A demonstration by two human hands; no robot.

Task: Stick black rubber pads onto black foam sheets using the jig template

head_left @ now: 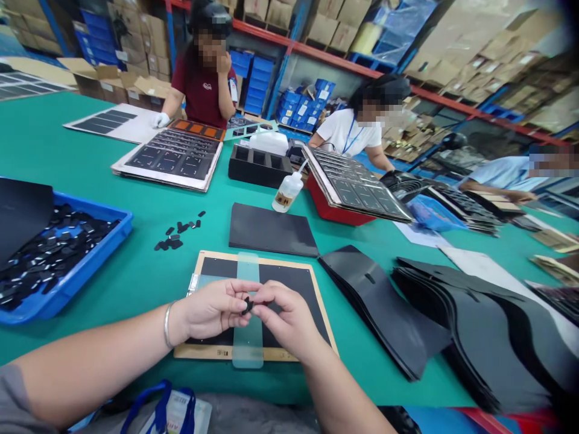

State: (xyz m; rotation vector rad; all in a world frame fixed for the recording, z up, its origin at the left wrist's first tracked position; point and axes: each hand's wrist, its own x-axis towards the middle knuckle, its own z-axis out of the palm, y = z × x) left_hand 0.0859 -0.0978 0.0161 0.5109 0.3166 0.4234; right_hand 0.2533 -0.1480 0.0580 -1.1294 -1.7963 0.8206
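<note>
A small black piece (247, 305), perhaps foam or rubber though the material is hard to tell, is pinched between the fingertips of the left hand (210, 310) and the right hand (284, 319). The hands are together, clamped on it from either side, and hold it in the air above the middle of a wood-framed board (212, 354). The piece looks light, thin and slightly flexible, and it would be easy to drop, so its narrow edges seem the best place to hold it. The fingers hide most of it, but its long axis seems to run roughly from 12 to 6 o'clock, though I cannot be sure. A clear plastic strip (248, 268) crosses the board's black face. At 9 o'clock, a blue plastic tray (85, 265) holds many similar black pieces. At 11, a few loose black pieces (174, 238) lie on the green table top (90, 150). At 12 are a flat black sheet (271, 230) and a squeeze bottle (287, 193), and at 3 lie stacks of curved black sheets (479, 337).
</note>
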